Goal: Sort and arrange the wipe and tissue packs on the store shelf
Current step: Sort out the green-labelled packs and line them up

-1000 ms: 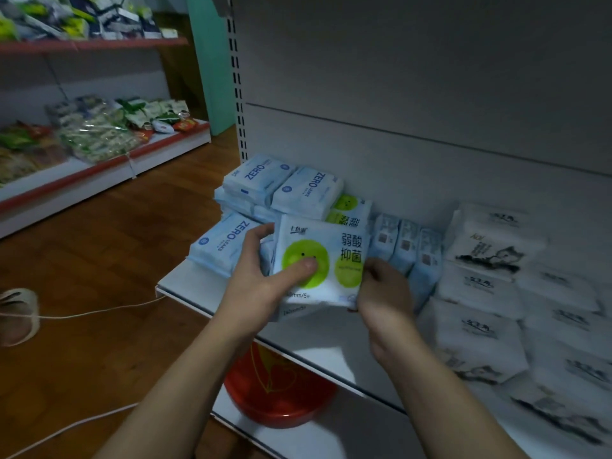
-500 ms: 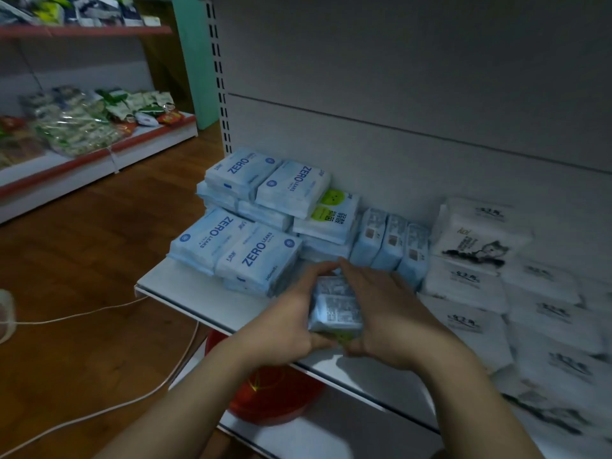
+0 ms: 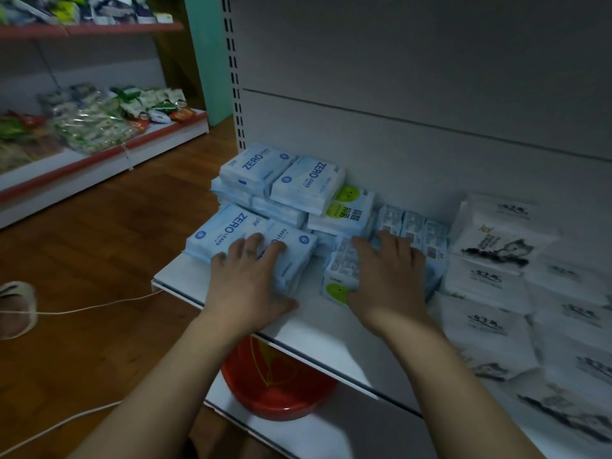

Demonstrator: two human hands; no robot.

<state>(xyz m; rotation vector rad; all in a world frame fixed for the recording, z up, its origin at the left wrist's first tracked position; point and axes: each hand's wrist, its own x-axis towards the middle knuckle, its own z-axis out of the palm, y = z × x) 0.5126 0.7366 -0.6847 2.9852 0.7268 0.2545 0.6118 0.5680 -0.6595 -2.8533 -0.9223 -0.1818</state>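
On the white shelf (image 3: 318, 329) lie blue ZERO packs (image 3: 231, 230) in a front row and a stacked back row (image 3: 281, 177). My left hand (image 3: 248, 279) rests flat on the front ZERO packs, fingers straight. A green-dot wipe pack (image 3: 337, 276) lies on the shelf in front of the upright small blue packs (image 3: 414, 226). My right hand (image 3: 387, 279) presses on it with spread fingers. Another green-dot pack (image 3: 347, 210) sits behind. White tissue packs (image 3: 490, 260) fill the right side.
A red basin (image 3: 275, 385) sits on the lower shelf under my arms. A white cord (image 3: 82, 308) runs across the wooden floor from a spool (image 3: 16, 309) at the left. Another shelf with snack bags (image 3: 92, 124) stands far left.
Both hands held the green-dot pack up, turned it, then set it on the shelf. Now my left hand has moved onto the ZERO packs and my right presses the pack down.
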